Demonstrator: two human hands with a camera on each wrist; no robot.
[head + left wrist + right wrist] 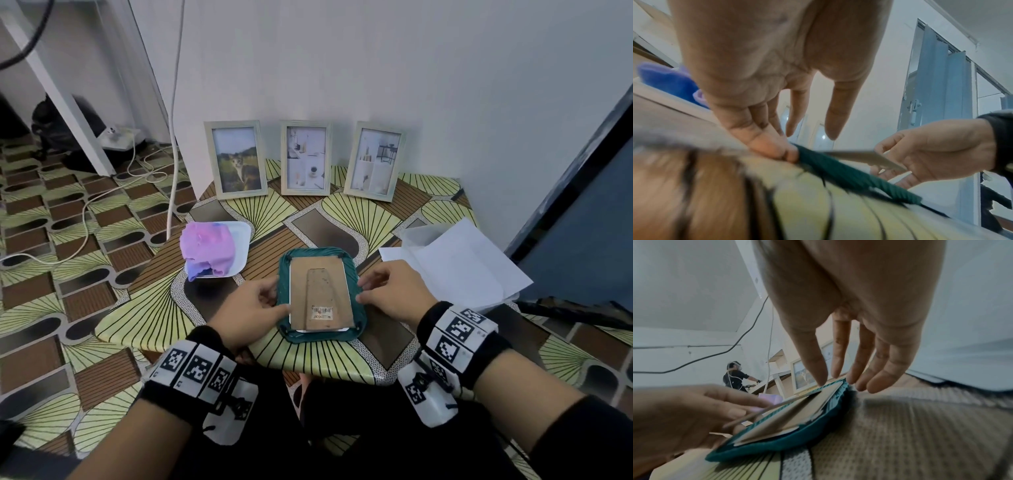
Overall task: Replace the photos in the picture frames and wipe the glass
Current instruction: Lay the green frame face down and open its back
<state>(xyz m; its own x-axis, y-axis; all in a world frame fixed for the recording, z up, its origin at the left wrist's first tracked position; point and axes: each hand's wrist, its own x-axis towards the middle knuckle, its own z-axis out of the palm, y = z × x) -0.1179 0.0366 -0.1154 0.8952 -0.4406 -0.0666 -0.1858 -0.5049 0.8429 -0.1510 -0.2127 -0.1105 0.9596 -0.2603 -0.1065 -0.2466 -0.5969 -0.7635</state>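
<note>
A dark green picture frame (pixel 322 337) lies face down on the table's near middle, with its brown backing board (pixel 320 294) and folded stand on top. My left hand (pixel 253 308) grips the frame's left edge; its bent fingers (pixel 774 149) press the green rim (pixel 849 177). My right hand (pixel 390 294) is at the right edge and pinches the thin board (pixel 859 157) between thumb and fingers. In the right wrist view the board (pixel 797 415) sits tilted above the frame (pixel 797 444).
Three pale frames (pixel 236 159) (pixel 306 157) (pixel 375 161) with photos stand against the back wall. A pink and blue cloth (pixel 209 248) lies on a white tray (pixel 241 236) at left. White sheets (pixel 462 263) lie at right. Cables (pixel 82 219) run over the floor.
</note>
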